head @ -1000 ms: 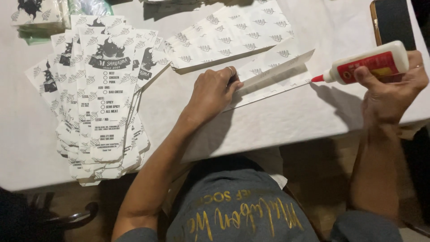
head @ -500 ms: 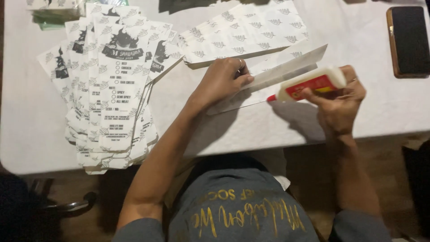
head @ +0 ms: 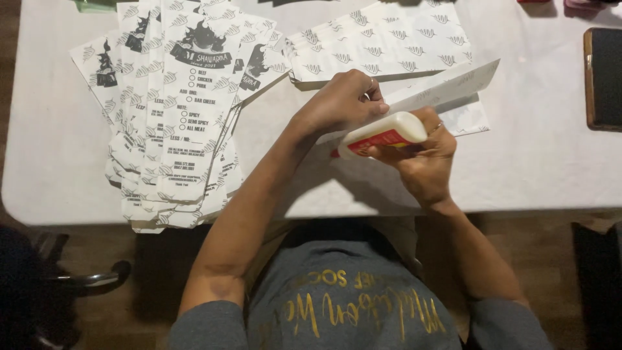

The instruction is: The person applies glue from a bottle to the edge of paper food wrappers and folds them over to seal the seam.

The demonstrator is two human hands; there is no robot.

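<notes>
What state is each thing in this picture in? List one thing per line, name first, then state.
Glue bottle: tilted, red tip down at the paper, gripped by the right hand.
Folded paper sheet: flap lifted, pinned by the left hand.
Printed paper stack: fanned out, flat on the white table.
Patterned sheets: piled flat.
Phone: screen dark, lying flat.

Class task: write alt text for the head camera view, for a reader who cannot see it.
Seen from above, a person's right hand tips a white glue bottle with a red label toward a folded paper sheet, which the left hand presses onto a white table. A fanned stack of printed paper bags lies to the left, and a dark phone sits at the right edge.
</notes>
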